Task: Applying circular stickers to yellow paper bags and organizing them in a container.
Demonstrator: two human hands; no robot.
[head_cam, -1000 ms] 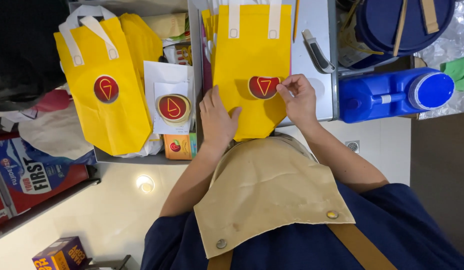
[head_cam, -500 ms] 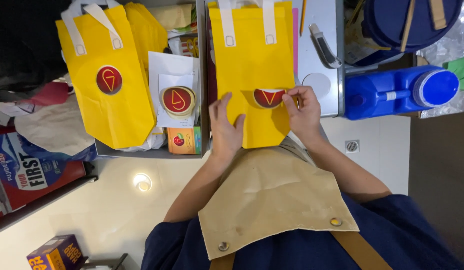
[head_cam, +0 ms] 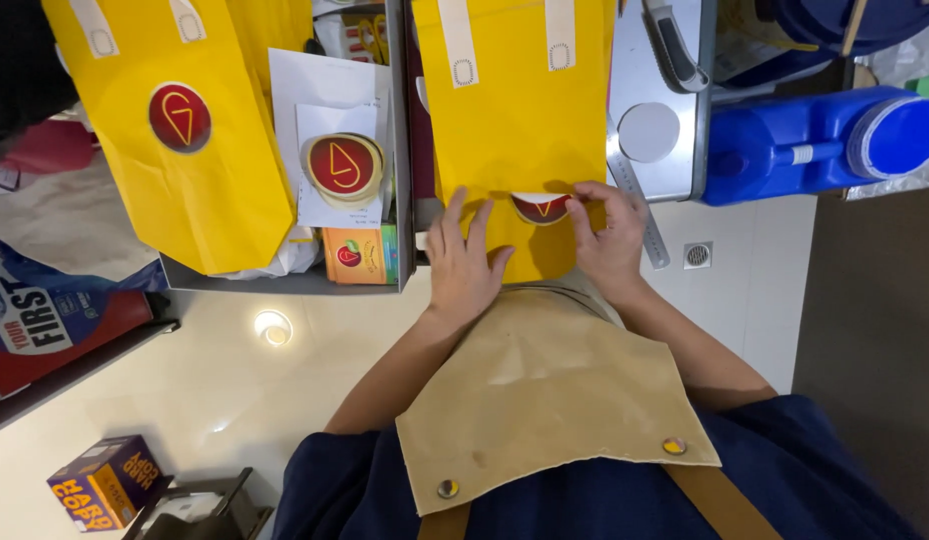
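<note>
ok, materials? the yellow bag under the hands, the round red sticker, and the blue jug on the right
Yellow bag: looks like matte paper, with crisp folded edges and flat white strip handles; could be thin non-woven fabric.
Round red sticker: glossy printed label, likely paper or vinyl; its white top edge curls up between the right hand fingers.
Blue jug: moulded plastic, smooth and semi-gloss, with soft highlights and a ribbed cap.
</note>
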